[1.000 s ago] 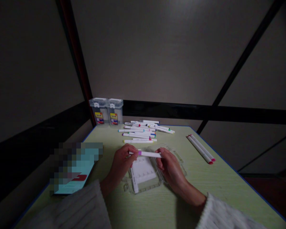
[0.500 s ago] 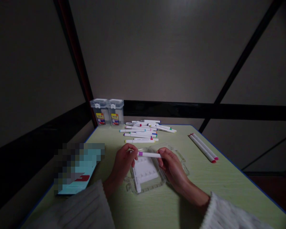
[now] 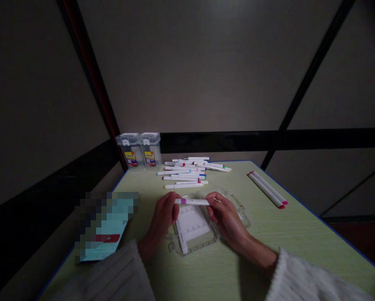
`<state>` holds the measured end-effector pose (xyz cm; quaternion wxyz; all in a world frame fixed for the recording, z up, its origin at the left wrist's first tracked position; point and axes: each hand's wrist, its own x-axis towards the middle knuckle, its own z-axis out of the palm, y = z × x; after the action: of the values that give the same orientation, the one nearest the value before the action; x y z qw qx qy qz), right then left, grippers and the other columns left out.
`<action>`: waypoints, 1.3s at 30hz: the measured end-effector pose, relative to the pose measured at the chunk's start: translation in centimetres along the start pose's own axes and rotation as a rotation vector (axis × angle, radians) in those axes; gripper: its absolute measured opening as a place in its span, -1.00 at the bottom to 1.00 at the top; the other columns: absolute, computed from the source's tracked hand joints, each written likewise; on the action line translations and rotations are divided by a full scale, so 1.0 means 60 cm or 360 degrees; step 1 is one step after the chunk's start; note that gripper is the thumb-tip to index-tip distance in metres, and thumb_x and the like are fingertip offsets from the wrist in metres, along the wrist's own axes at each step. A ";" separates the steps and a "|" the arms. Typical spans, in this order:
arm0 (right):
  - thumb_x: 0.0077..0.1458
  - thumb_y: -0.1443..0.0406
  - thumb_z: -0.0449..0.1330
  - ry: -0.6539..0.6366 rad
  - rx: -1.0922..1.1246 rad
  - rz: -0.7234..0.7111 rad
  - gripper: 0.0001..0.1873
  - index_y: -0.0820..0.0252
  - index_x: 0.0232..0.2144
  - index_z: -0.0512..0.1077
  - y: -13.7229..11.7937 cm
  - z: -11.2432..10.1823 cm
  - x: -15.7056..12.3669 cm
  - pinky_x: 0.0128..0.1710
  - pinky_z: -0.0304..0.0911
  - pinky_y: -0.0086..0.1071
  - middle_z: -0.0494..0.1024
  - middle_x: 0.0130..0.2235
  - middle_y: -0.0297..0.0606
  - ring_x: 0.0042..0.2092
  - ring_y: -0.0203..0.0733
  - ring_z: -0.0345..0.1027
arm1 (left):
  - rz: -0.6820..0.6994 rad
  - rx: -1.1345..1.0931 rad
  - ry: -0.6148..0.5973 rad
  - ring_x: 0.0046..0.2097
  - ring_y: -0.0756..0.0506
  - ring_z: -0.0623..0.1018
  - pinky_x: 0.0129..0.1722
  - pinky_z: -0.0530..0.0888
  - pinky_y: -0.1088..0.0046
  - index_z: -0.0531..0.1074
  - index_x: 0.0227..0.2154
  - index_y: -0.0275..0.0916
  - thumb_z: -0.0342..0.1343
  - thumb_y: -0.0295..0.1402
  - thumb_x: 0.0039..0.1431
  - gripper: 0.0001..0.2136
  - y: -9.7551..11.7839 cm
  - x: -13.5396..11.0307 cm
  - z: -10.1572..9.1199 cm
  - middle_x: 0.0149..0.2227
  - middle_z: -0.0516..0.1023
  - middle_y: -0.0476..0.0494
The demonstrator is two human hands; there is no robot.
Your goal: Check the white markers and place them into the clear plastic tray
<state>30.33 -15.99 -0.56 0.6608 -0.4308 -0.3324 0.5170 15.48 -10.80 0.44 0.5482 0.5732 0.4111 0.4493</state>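
A white marker [image 3: 192, 202] with a purple band lies level between my two hands. My left hand [image 3: 165, 215] pinches its left end, and my right hand [image 3: 225, 213] grips the right end between thumb and fingers. Below them an open clear plastic case [image 3: 201, 242] rests on the table, with a white insert [image 3: 193, 223] inside. Another white marker [image 3: 181, 237] lies along the left side of that case. My right hand covers part of the case's middle.
Several white markers [image 3: 183, 178] with coloured ends are scattered behind the case. Two clear lidded boxes [image 3: 150, 152] stand at the back left. Two markers with red and pink ends [image 3: 265, 188] lie at the right. A partly blurred phone-like device [image 3: 112, 228] is at the left.
My left fingers have shifted slightly left along the marker, showing more of its end beyond the purple band. The right hand keeps its grip. The camera view has tilted slightly.
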 end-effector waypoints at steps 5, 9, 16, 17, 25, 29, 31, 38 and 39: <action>-0.20 0.22 0.25 -0.0041 -0.0003 -0.0006 -0.80 0.20 -0.57 0.33 0.000 0.000 0.001 -0.64 -0.23 -0.48 0.21 -0.71 -0.49 -0.64 -0.44 -0.06 | -0.0078 -0.0044 0.0079 -0.75 0.15 0.02 -0.73 -0.07 0.60 0.24 -0.63 -0.23 0.02 0.06 -0.11 -0.59 0.006 -0.005 0.005 -0.83 0.05 0.21; -0.19 0.20 0.26 -0.0072 0.0000 -0.0006 -0.78 0.21 -0.57 0.33 0.002 -0.001 0.001 -0.64 -0.21 -0.48 0.21 -0.70 -0.49 -0.64 -0.44 -0.06 | -0.0084 -0.0068 0.0111 -0.74 0.14 0.02 -0.72 -0.08 0.58 0.24 -0.65 -0.23 0.03 0.07 -0.12 -0.58 0.004 -0.004 0.006 -0.81 0.04 0.20; -0.10 0.11 0.24 -0.0111 -0.0041 -0.0059 -0.69 0.18 -0.60 0.27 0.002 0.001 0.000 -0.62 -0.20 -0.45 0.17 -0.72 -0.49 -0.64 -0.41 -0.10 | -0.0094 -0.0113 0.0123 -0.73 0.14 0.02 -0.72 -0.08 0.59 0.19 -0.67 -0.21 0.08 0.04 -0.16 -0.60 0.001 -0.001 0.006 -0.80 0.04 0.21; -0.09 0.11 0.23 -0.0117 -0.0049 -0.0070 -0.69 0.18 -0.61 0.27 0.002 0.001 0.001 -0.62 -0.20 -0.44 0.16 -0.72 -0.49 -0.64 -0.40 -0.10 | -0.0081 -0.0102 0.0102 -0.74 0.14 0.01 -0.72 -0.08 0.59 0.19 -0.67 -0.21 0.08 0.03 -0.15 -0.60 0.001 -0.001 0.005 -0.81 0.04 0.21; -0.07 0.09 0.22 -0.0147 -0.0025 -0.0061 -0.68 0.19 -0.61 0.29 0.004 0.001 0.001 -0.62 -0.19 -0.46 0.14 -0.73 -0.49 -0.64 -0.40 -0.10 | 0.0087 0.0056 -0.0013 -0.76 0.13 0.05 -0.71 -0.03 0.59 0.31 -0.60 -0.26 -0.01 0.03 -0.03 -0.60 -0.012 0.005 -0.003 -0.85 0.09 0.18; -0.08 0.09 0.23 -0.0142 -0.0008 -0.0035 -0.68 0.20 -0.59 0.31 0.003 0.001 0.000 -0.63 -0.18 -0.48 0.15 -0.73 -0.49 -0.65 -0.42 -0.10 | 0.0107 0.0055 -0.0035 -0.75 0.13 0.06 -0.71 0.00 0.60 0.31 -0.58 -0.27 -0.02 0.04 -0.01 -0.59 -0.013 0.006 -0.003 -0.84 0.10 0.18; -0.10 0.08 0.24 -0.0133 -0.0008 -0.0028 -0.68 0.19 -0.58 0.30 0.002 0.001 0.001 -0.64 -0.19 -0.47 0.15 -0.73 -0.50 -0.66 -0.42 -0.12 | 0.0103 0.0031 -0.0038 -0.75 0.13 0.07 -0.71 -0.01 0.60 0.31 -0.57 -0.27 -0.01 0.05 -0.02 -0.59 -0.013 0.006 -0.002 -0.83 0.10 0.19; -0.10 0.09 0.24 -0.0125 -0.0021 -0.0028 -0.69 0.18 -0.58 0.30 0.001 0.001 0.002 -0.65 -0.23 -0.46 0.15 -0.73 -0.50 -0.66 -0.41 -0.12 | 0.0074 -0.0041 -0.0031 -0.76 0.13 0.08 -0.74 -0.02 0.63 0.28 -0.51 -0.24 0.01 0.08 -0.06 -0.59 -0.016 0.008 -0.002 -0.82 0.12 0.20; -0.09 0.09 0.23 -0.0127 -0.0023 -0.0029 -0.69 0.18 -0.57 0.31 0.001 0.001 0.003 -0.65 -0.23 -0.45 0.15 -0.73 -0.50 -0.66 -0.41 -0.12 | 0.0072 -0.0046 -0.0028 -0.76 0.13 0.08 -0.74 -0.01 0.63 0.28 -0.50 -0.24 0.01 0.08 -0.06 -0.59 -0.017 0.008 -0.002 -0.82 0.12 0.20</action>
<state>30.27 -15.81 -0.58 0.6485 -0.4117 -0.3661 0.5253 15.53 -10.24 -0.55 0.5497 0.5783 0.3867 0.4624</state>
